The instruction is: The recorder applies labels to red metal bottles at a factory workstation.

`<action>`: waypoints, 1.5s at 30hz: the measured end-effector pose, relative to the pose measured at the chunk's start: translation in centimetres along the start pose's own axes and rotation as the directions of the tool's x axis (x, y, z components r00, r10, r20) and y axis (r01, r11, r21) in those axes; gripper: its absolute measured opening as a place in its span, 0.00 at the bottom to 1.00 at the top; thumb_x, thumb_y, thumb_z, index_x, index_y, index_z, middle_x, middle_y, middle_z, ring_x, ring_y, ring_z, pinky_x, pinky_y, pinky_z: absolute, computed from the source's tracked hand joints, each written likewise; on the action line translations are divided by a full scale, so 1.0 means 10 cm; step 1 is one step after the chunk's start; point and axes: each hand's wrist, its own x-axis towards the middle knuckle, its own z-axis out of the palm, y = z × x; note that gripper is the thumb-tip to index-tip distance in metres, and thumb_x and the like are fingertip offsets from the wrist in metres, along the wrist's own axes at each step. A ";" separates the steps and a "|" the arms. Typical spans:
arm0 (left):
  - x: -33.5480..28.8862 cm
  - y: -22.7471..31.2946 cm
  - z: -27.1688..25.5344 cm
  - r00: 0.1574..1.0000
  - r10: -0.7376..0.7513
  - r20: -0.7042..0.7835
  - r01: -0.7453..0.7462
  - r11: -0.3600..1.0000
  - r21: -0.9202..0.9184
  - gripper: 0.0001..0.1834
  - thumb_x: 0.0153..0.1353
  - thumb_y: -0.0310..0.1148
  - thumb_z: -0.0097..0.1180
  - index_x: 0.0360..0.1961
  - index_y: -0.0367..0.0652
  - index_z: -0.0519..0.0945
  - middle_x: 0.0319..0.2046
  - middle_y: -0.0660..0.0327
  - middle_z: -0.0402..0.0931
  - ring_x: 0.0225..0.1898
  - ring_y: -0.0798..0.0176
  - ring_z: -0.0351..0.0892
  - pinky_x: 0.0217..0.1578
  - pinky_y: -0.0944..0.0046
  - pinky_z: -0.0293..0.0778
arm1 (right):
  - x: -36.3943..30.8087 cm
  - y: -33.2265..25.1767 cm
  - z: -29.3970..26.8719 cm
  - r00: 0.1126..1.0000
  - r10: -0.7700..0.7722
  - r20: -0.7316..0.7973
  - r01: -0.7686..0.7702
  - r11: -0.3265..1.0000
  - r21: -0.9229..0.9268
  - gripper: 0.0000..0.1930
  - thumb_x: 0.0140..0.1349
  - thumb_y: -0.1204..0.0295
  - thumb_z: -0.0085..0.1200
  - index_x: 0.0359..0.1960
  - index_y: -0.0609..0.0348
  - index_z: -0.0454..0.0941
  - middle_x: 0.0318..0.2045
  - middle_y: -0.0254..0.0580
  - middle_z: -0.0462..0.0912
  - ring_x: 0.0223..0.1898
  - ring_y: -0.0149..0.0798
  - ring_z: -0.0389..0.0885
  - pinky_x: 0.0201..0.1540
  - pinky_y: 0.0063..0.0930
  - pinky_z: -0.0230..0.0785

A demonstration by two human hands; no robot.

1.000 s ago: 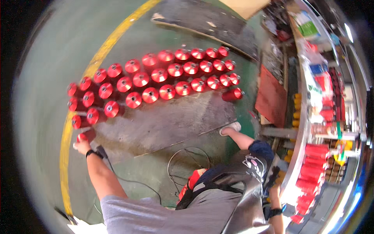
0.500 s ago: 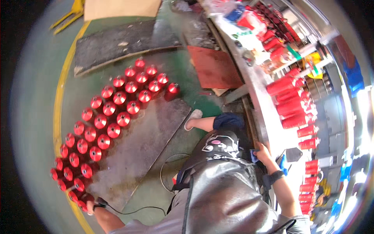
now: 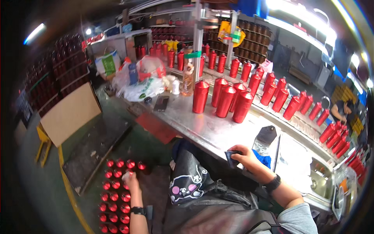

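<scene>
My left hand (image 3: 132,180) reaches down over rows of red metal bottles (image 3: 113,195) on the floor at the lower left. Its fingertips look whitish and smeared, and whether they grip a bottle is hidden. My right hand (image 3: 242,155) is closed on a small dark blue pad (image 3: 231,159) above the near edge of the metal workbench (image 3: 183,117). Several upright red bottles (image 3: 225,101) stand on the bench beyond that hand. Close to the right wrist lie a blue cloth (image 3: 261,159) and a dark grey, pointed piece (image 3: 267,135).
A phone (image 3: 161,103), plastic bags (image 3: 136,84) and a drink bottle (image 3: 187,80) occupy the bench's left part. More red bottles line a conveyor (image 3: 280,111) behind. A sink (image 3: 321,183) is at right. A co-worker (image 3: 343,111) sits far right. A dark board (image 3: 93,156) lies left.
The view has swung up from the floor to the bench. My left hand has left the near end of the bottle rows and is now over their farther part. My right hand still holds the pad.
</scene>
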 end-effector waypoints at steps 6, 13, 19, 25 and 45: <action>0.48 2.73 1.86 0.897 0.243 0.369 -0.015 0.851 -0.525 0.21 0.66 0.31 0.61 0.56 0.34 0.72 0.50 0.52 0.80 0.52 0.62 0.80 0.53 0.64 0.74 | -0.31 0.37 -0.53 0.991 0.042 -0.123 0.001 0.942 0.334 0.10 0.61 0.75 0.60 0.44 0.63 0.81 0.34 0.30 0.82 0.35 0.22 0.76 0.39 0.17 0.67; 1.18 4.14 3.55 0.735 0.639 0.225 -0.638 0.765 -0.088 0.61 0.41 0.48 0.77 0.69 0.33 0.53 0.63 0.37 0.61 0.66 0.37 0.62 0.64 0.48 0.62 | -0.41 0.54 -0.83 0.958 0.078 -0.275 0.015 0.946 0.323 0.10 0.60 0.75 0.60 0.43 0.64 0.82 0.34 0.31 0.83 0.35 0.24 0.77 0.42 0.18 0.69; 1.46 3.78 4.15 0.771 0.595 0.227 -0.597 0.799 -0.067 0.46 0.41 0.41 0.78 0.59 0.36 0.66 0.55 0.43 0.72 0.57 0.39 0.71 0.58 0.47 0.68 | -0.33 0.69 -1.02 0.917 0.193 -0.350 -0.037 0.913 0.406 0.09 0.61 0.76 0.59 0.42 0.64 0.82 0.34 0.31 0.82 0.37 0.22 0.76 0.43 0.17 0.69; 0.96 3.97 3.56 0.747 0.555 0.366 -0.329 0.787 -0.522 0.37 0.49 0.30 0.73 0.58 0.36 0.66 0.50 0.55 0.75 0.51 0.59 0.77 0.55 0.57 0.73 | -0.09 0.79 -1.19 0.912 0.198 -0.360 -0.032 0.908 0.417 0.12 0.60 0.74 0.61 0.45 0.64 0.82 0.34 0.33 0.83 0.36 0.23 0.77 0.41 0.20 0.70; -1.88 4.46 4.03 -0.250 -0.066 0.966 0.607 0.767 0.209 0.38 0.58 0.34 0.68 0.61 0.41 0.55 0.54 0.51 0.70 0.54 0.57 0.77 0.52 0.55 0.78 | -0.64 0.98 -1.02 0.840 -0.307 -0.448 0.132 0.916 -0.380 0.56 0.46 0.58 0.74 0.73 0.67 0.53 0.31 0.46 0.77 0.28 0.44 0.79 0.28 0.34 0.72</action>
